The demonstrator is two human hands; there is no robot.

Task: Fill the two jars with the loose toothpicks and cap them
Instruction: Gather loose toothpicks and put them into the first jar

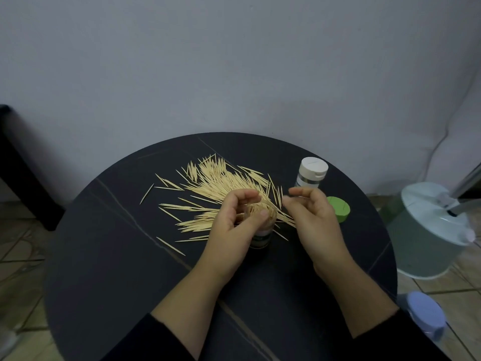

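An uncapped jar [260,239] stands mid-table, packed with upright toothpicks. My left hand [234,225] curls round its rim, thumb on the near edge and fingers over the far edge. My right hand [311,217] hovers just right of the jar with loosely curled fingers; I see nothing held in it. A big heap of loose toothpicks [218,186] spreads behind and left of the jar. A second jar with a white cap [312,173] stands at the back right. A green cap [338,209] lies beside my right hand.
The round black table [117,269] ends close to the wall behind. A pale green lidded bucket [432,230] stands on the floor at right, a blue-lidded container [426,316] lower right. A dark piece of furniture [23,178] sits at left.
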